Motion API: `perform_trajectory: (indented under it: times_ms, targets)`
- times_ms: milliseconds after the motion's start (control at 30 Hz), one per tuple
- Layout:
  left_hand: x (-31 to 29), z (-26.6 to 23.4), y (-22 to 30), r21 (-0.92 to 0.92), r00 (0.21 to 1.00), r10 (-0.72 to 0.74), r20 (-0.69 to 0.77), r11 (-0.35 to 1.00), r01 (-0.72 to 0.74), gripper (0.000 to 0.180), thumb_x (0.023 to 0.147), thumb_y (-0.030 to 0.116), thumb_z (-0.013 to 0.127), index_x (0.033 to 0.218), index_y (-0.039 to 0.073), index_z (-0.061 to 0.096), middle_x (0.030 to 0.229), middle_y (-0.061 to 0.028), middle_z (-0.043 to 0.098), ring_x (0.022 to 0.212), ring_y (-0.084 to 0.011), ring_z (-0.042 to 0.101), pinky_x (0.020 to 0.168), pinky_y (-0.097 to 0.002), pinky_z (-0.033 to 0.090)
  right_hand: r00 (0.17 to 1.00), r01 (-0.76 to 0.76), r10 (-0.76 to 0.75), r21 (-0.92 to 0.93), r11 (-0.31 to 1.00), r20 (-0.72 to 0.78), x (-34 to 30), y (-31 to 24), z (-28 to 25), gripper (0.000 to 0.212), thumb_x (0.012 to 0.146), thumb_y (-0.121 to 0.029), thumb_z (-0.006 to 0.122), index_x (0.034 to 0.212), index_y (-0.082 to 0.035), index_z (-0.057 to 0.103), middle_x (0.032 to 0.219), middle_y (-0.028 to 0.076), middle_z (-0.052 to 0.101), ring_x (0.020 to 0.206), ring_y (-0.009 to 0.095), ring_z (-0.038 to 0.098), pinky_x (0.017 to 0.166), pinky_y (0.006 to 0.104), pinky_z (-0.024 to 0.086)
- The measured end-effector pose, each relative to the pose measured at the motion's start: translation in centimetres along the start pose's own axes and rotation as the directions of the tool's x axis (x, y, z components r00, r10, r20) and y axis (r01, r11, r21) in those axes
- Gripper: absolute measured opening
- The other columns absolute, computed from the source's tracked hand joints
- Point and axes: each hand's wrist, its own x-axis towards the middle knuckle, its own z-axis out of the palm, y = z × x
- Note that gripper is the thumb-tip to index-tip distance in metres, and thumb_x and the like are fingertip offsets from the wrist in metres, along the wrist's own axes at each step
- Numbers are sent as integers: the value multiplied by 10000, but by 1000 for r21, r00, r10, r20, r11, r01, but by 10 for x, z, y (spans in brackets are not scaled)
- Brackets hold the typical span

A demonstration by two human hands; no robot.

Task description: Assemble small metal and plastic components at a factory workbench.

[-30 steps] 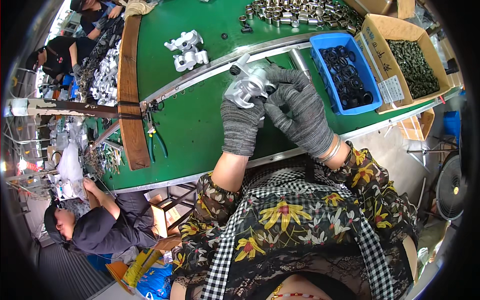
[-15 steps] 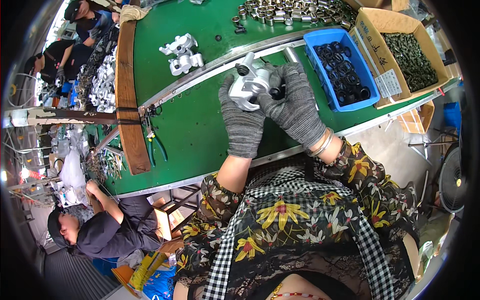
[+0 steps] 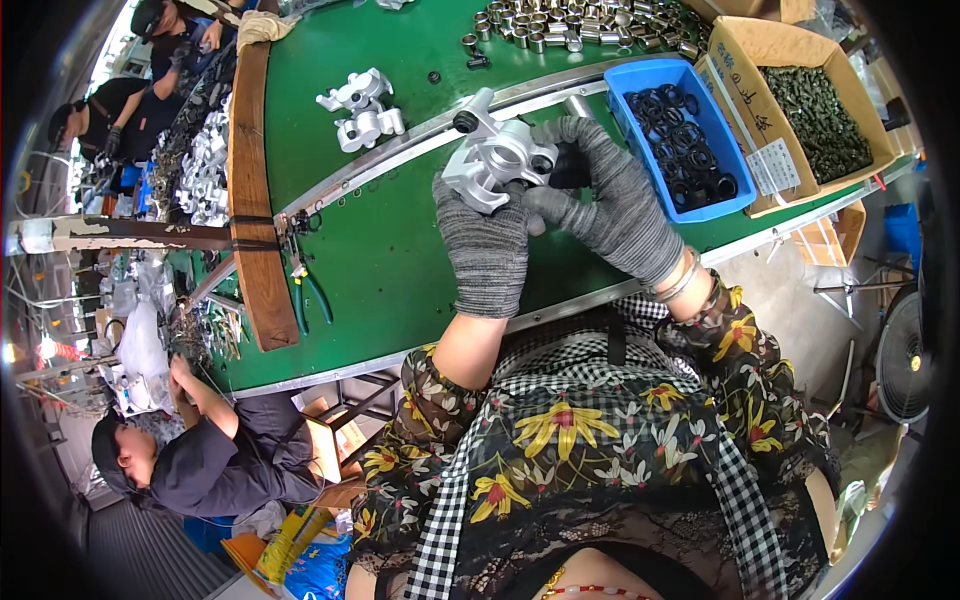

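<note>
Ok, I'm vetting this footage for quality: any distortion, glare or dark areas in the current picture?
Head view: fisheye distortion, with the metal strip across the bench looking bowed; head view: bright highlights on the held silver casting and metal cylinders; head view: black corners around the rounded image.

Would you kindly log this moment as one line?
left hand: holding silver casting | right hand: at casting's right side | blue bin: black rings inside | pliers: on green table

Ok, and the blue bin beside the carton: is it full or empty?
Neither: the blue bin is partly filled. Black rings lie in it, blue walls showing above them.
</note>
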Motion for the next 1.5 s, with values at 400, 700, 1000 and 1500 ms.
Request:
perform_trajectory:
  times_ms: [400,700,1000,1500]
  targets:
    - [-1,2,-31,202,978,177,113,959,-197,651,800,231,711,1300,-46,399,1181,-208,559,1066,-323,585,936,-412,455,977,49,-136,-442,896,-166,-8,14,1,398,796,-265,701,1096,-62,535,875,174,620,775,346,636,700,418,517]
    - [-44,13,9,-105,947,312,74,947,-304,579,875,132,668,1356,1,373,1169,-117,537,979,-191,580,802,-293,499,994,-75,45,-308,948,-103,-22,23,-5,372,776,-120,701,1104,-47,541,941,128,626,882,265,618,806,366,498]
    - [-30,-14,12,-428,769,-294,568,693,581,504,928,455,558,1169,15,511,893,-142,660,640,-198,659,414,-285,517,811,-407,426,-137,903,401,-24,-26,-63,423,877,-205,672,1257,-67,549,966,125,663,889,224,662,799,342,530]
    - [-30,-21,-2,-563,777,-351,523,542,624,522,926,430,584,1194,-6,484,879,-137,663,635,-200,673,430,-261,555,784,254,426,-859,444,452,-7,22,-179,102,826,-92,666,851,-46,579,921,127,564,870,341,573,770,410,484]
